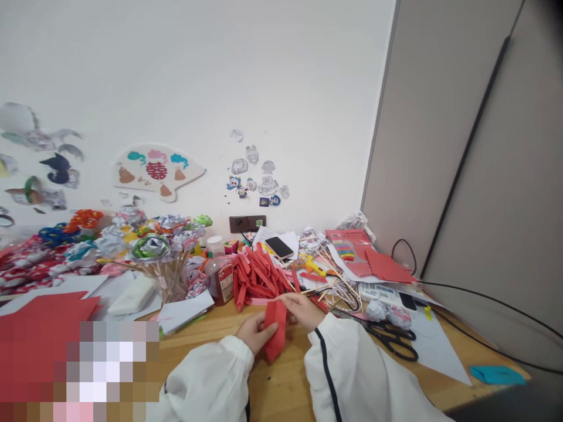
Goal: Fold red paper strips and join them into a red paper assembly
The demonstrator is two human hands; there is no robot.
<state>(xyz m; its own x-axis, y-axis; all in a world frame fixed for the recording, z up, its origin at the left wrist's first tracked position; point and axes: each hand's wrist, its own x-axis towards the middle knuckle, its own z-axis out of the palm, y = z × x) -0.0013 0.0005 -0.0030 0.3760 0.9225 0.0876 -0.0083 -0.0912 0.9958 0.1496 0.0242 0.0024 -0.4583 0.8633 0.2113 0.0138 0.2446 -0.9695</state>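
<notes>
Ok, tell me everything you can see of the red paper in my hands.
The red folded paper is a plain, matte, narrow piece, held nearly upright and slightly tilted over the wooden table. The left hand grips its left edge; the right hand pinches its top corner. A pile of red strips lies behind it.

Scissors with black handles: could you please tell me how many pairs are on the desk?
1. The scissors lie on the desk, right of the right hand, which with the left hand holds a red paper. More may be hidden from view.
</notes>
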